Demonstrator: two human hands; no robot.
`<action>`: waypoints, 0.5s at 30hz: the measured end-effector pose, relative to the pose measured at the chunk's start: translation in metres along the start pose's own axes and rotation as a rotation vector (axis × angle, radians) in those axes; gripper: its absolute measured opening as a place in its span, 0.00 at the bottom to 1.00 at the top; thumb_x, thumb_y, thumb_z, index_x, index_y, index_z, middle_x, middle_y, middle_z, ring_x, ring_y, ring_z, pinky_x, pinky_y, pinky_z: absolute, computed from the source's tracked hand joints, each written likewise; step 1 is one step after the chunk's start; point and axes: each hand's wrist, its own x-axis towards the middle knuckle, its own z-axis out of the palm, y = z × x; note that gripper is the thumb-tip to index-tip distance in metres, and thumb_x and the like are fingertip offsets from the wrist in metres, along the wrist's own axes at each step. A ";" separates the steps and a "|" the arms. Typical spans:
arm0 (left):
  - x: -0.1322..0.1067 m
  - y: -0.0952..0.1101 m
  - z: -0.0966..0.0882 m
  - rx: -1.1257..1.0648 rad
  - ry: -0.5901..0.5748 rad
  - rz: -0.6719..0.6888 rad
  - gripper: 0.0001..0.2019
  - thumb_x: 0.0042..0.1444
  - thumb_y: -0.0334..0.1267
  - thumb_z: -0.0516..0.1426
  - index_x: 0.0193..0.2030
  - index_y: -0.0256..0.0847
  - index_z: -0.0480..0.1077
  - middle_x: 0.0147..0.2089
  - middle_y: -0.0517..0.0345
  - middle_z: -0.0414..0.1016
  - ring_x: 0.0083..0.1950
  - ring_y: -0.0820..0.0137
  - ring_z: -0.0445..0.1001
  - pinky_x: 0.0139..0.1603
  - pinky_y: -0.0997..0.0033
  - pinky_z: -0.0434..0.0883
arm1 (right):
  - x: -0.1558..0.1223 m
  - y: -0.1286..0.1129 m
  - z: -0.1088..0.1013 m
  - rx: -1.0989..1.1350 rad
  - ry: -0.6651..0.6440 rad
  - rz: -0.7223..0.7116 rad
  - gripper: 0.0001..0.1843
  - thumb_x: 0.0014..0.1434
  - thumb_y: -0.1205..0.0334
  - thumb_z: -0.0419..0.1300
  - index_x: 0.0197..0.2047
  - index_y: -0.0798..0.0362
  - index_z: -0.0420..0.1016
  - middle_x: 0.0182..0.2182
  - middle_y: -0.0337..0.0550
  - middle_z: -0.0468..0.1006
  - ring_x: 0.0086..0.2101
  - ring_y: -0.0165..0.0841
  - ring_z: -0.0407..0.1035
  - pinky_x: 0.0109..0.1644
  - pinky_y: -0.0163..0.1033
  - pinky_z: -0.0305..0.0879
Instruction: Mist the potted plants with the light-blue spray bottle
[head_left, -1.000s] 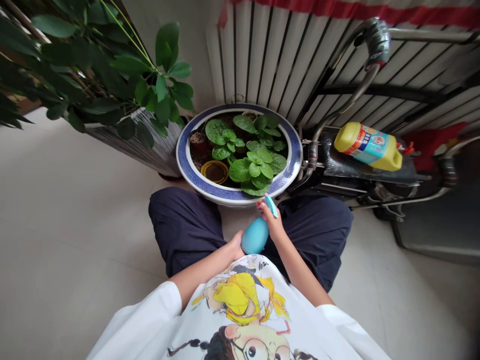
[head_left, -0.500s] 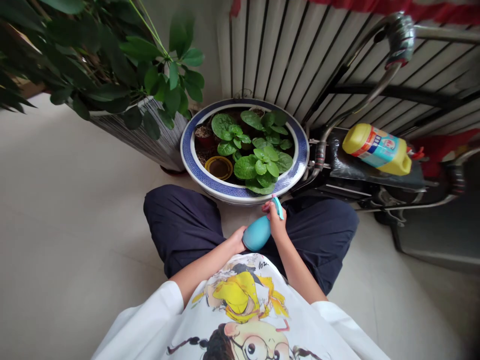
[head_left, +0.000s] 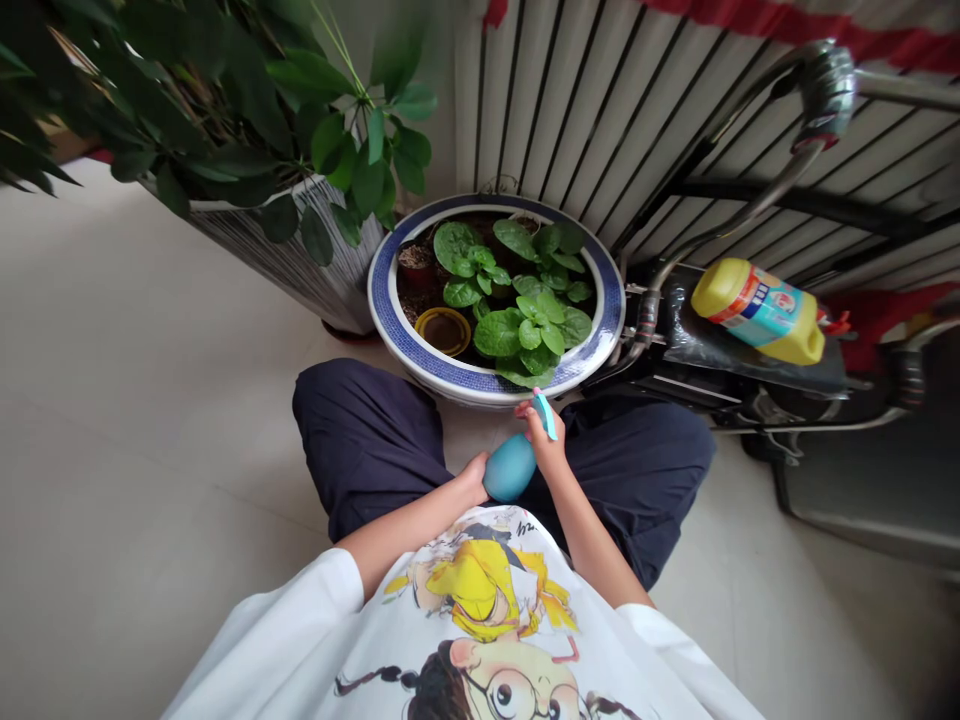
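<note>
From the blue bottle (head_left: 508,472), a tall grey planter (head_left: 300,270) with a leafy plant (head_left: 255,110) stands at ten o'clock. Next comes the wide blue-and-white pot (head_left: 384,292), its middle at about twelve o'clock, holding a yellow-rimmed dish (head_left: 442,331) and, at its right, broad green plants (head_left: 529,335). The left hand (head_left: 472,477) is at nine o'clock, closed against the bottle's rounded end; its fingertips are hidden. The bottle lies between the two hands over the gap between the legs, tilted, its narrow end towards one o'clock, near the pot's front rim. At one o'clock the right hand (head_left: 551,450) is curled around that end, a turquoise top piece (head_left: 546,416) showing along its outer side. Well apart at two o'clock, a yellow jug (head_left: 761,310) lies on a black seat (head_left: 690,340).
</note>
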 end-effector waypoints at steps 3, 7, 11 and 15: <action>-0.002 0.001 0.001 0.045 0.061 -0.005 0.20 0.65 0.40 0.42 0.50 0.30 0.68 0.34 0.45 0.78 0.35 0.61 0.78 0.41 0.62 0.75 | 0.001 0.000 0.003 -0.066 -0.004 -0.037 0.15 0.58 0.50 0.55 0.30 0.49 0.75 0.28 0.40 0.78 0.21 0.30 0.65 0.25 0.36 0.61; -0.003 0.002 0.001 0.047 0.049 -0.004 0.17 0.64 0.39 0.44 0.49 0.33 0.68 0.34 0.46 0.77 0.35 0.61 0.78 0.41 0.62 0.75 | 0.003 0.002 0.006 -0.109 -0.011 -0.048 0.14 0.59 0.50 0.54 0.32 0.49 0.75 0.27 0.38 0.77 0.21 0.30 0.64 0.28 0.37 0.63; 0.001 0.002 -0.002 0.062 0.047 0.003 0.17 0.64 0.40 0.43 0.47 0.33 0.68 0.33 0.48 0.76 0.34 0.62 0.77 0.42 0.62 0.75 | 0.005 0.004 0.008 -0.132 -0.019 -0.039 0.15 0.58 0.48 0.55 0.36 0.48 0.77 0.28 0.39 0.77 0.24 0.32 0.67 0.33 0.38 0.67; 0.007 0.001 -0.006 0.095 0.023 0.010 0.17 0.65 0.38 0.40 0.44 0.32 0.66 0.31 0.50 0.74 0.32 0.64 0.76 0.43 0.64 0.74 | 0.007 0.006 0.010 -0.171 -0.017 -0.064 0.16 0.58 0.48 0.54 0.35 0.49 0.78 0.26 0.40 0.77 0.28 0.34 0.70 0.35 0.39 0.68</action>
